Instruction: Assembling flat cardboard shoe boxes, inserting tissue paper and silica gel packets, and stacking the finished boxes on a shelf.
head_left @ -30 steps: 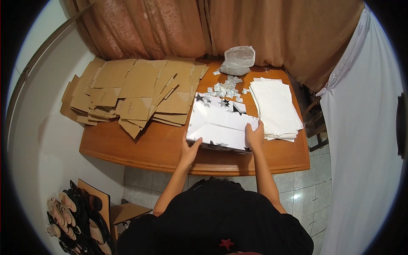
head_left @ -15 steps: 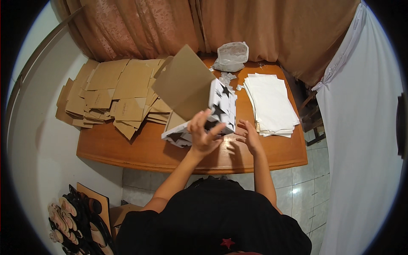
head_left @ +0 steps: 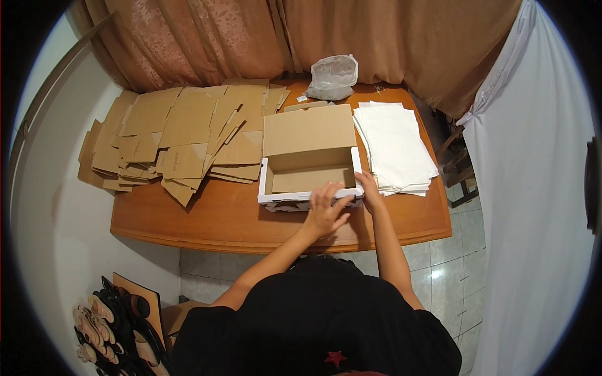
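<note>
A cardboard shoe box [head_left: 310, 194] stands upright on the table in front of me. Its inside is bare brown and its outside white with black stars. The lid is tilted back, showing its brown inner face. My left hand [head_left: 325, 210] rests at the right part of the box's front wall, fingers spread, with the thumb apart. Against the front right corner lies my right hand [head_left: 370, 190], its fingers stretched along the outer side; part of them is hidden.
Flattened brown cardboard boxes [head_left: 182, 135] lie piled on the left of the wooden table [head_left: 188, 216]. A stack of white paper sheets [head_left: 395, 147] is at the right. Behind the box stands a clear plastic bag [head_left: 334, 75]. Sandals [head_left: 100, 326] hang low at the left.
The box has turned from tilted, with its starred side toward the right, to standing level with its opening up. Both hands moved with it, and the right hand now touches its corner.
</note>
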The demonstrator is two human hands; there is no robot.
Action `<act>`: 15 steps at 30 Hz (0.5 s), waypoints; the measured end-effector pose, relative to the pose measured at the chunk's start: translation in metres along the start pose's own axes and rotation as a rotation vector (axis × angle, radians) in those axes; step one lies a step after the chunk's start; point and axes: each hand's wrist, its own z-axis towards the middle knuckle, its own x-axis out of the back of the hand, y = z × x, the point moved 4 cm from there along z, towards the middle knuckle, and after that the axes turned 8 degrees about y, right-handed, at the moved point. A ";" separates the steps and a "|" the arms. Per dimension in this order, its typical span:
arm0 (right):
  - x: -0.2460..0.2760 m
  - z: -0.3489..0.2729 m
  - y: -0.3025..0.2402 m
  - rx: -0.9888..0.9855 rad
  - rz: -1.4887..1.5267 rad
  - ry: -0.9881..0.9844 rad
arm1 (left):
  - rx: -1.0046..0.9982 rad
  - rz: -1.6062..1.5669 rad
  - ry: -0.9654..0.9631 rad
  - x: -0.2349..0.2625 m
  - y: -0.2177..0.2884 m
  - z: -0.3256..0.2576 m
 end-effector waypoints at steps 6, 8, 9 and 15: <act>0.017 0.029 0.039 0.124 -0.001 -0.008 | 0.348 0.129 0.046 0.029 -0.046 0.017; 0.025 0.036 0.044 0.195 0.007 -0.021 | 0.366 0.127 0.019 0.024 -0.050 0.022; 0.029 0.038 0.046 0.184 -0.043 -0.017 | 0.386 0.130 -0.006 0.021 -0.051 0.023; 0.068 0.017 0.007 0.827 -0.897 0.486 | 0.339 0.031 -0.070 -0.015 -0.024 0.039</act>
